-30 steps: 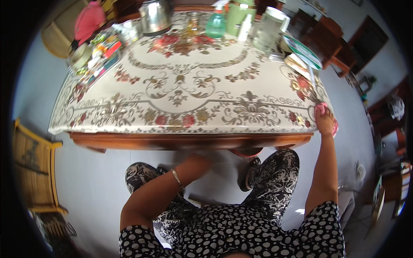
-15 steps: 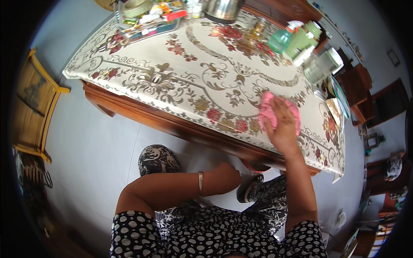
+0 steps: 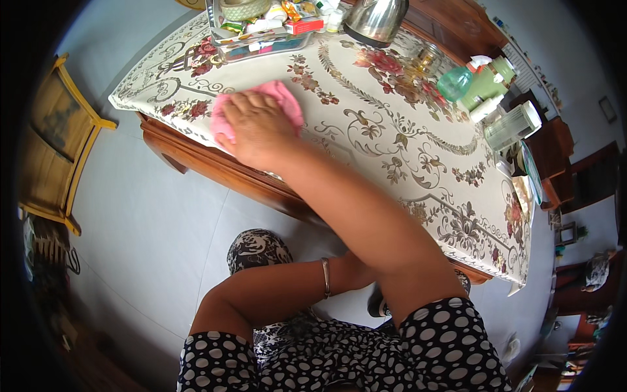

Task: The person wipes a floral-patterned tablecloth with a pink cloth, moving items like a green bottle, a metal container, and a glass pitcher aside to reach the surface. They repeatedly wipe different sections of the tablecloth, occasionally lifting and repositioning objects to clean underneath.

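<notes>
My right hand [image 3: 257, 130] presses a crumpled pink cloth [image 3: 287, 103] down on a cream tablecloth [image 3: 408, 140] with floral and scroll patterns. Its fingers lie over the cloth, near the table's front edge on the left side. The right forearm reaches across my body from the lower right. My left hand [image 3: 349, 271] is low in front of me, below the table edge, with a silver bangle on the wrist. Its fingers are hidden behind my right arm.
On the far left stands a clear plastic bin [image 3: 264, 47] of packets and tape. A metal kettle [image 3: 377, 23] stands at the back. Along the right are a green spray bottle [image 3: 455, 83], a glass jar [image 3: 428, 60] and a clear container [image 3: 513, 125]. A wooden chair [image 3: 55, 147] is at left.
My right hand has swept the pink cloth leftward across the tablecloth, from the right front to the left front. The left hand stays low and is now partly covered by my right arm.
</notes>
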A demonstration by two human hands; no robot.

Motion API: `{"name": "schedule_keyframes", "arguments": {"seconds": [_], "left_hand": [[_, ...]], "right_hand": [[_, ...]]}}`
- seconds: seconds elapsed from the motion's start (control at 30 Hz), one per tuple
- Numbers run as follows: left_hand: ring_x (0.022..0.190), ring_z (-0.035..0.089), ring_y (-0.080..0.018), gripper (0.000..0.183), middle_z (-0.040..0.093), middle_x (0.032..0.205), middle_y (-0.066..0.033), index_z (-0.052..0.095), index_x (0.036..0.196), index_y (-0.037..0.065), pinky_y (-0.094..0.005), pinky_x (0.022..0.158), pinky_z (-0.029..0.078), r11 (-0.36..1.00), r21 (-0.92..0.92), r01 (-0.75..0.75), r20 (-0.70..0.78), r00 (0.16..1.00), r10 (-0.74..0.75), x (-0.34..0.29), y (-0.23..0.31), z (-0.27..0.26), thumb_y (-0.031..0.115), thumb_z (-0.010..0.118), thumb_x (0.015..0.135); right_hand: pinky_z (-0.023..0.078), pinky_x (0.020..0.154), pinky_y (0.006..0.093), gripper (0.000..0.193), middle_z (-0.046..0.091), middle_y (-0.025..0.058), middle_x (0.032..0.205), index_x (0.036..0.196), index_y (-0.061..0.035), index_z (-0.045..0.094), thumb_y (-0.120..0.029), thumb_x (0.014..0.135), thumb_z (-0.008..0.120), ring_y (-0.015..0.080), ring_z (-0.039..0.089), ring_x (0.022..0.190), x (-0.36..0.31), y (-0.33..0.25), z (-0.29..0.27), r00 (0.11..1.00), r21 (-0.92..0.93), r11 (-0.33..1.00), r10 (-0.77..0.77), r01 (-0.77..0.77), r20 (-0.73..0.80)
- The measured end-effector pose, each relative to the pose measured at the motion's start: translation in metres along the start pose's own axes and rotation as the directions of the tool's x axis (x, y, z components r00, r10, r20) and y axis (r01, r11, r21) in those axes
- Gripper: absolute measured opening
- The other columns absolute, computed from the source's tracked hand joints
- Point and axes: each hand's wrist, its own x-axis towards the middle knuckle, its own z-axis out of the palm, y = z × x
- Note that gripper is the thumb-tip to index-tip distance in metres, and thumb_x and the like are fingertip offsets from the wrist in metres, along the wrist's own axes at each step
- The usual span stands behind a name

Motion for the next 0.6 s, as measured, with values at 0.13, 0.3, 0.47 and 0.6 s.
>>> {"name": "schedule_keyframes", "arguments": {"seconds": [0.13,0.3,0.47,0.6], "left_hand": [[0.114,0.051,-0.0210,0.037,0.055,0.125,-0.0102,0.050,0.126,0.005,-0.0353,0.096,0.042,0.963,-0.254,0.091,0.082,0.994,-0.072,0.011,0.010,-0.013,0.023,0.055,0.094],[0.110,0.056,-0.0241,0.026,0.059,0.119,-0.0137,0.060,0.111,0.004,-0.0369,0.090,0.045,0.861,0.500,-0.097,0.183,0.983,0.005,-0.012,-0.087,0.019,0.016,0.054,0.088],[0.086,0.067,-0.0289,0.017,0.069,0.091,-0.0156,0.071,0.084,0.004,-0.0408,0.071,0.054,0.517,0.818,-0.254,0.462,0.824,-0.328,-0.007,-0.058,0.011,0.012,0.057,0.076],[0.081,0.068,-0.0305,0.018,0.068,0.088,-0.0154,0.069,0.084,0.003,-0.0431,0.066,0.055,0.512,0.825,-0.238,0.486,0.761,-0.429,-0.010,-0.060,0.010,0.013,0.058,0.075]], "right_hand": [[0.029,0.106,0.0432,0.056,0.045,0.0095,0.138,0.129,-0.0062,0.049,-0.045,0.089,0.051,0.0272,0.039,0.128,0.009,0.007,0.003,1.000,0.042,0.999,0.030,-0.030,0.003],[0.028,0.107,0.0432,0.057,0.043,0.0056,0.141,0.135,-0.0145,0.044,-0.049,0.089,0.048,0.0262,0.038,0.130,-0.020,0.064,-0.017,0.965,-0.132,0.960,0.256,-0.247,0.060],[0.028,0.109,0.0403,0.058,0.046,0.0080,0.139,0.132,-0.0117,0.049,-0.052,0.090,0.047,0.0255,0.041,0.129,-0.111,0.141,-0.069,0.894,-0.277,0.853,0.445,-0.443,-0.059],[0.032,0.107,0.0390,0.052,0.055,0.0118,0.130,0.126,-0.0071,0.054,-0.044,0.089,0.053,0.0259,0.050,0.122,-0.211,0.205,-0.105,0.868,-0.358,0.792,0.430,-0.495,-0.247]]}}
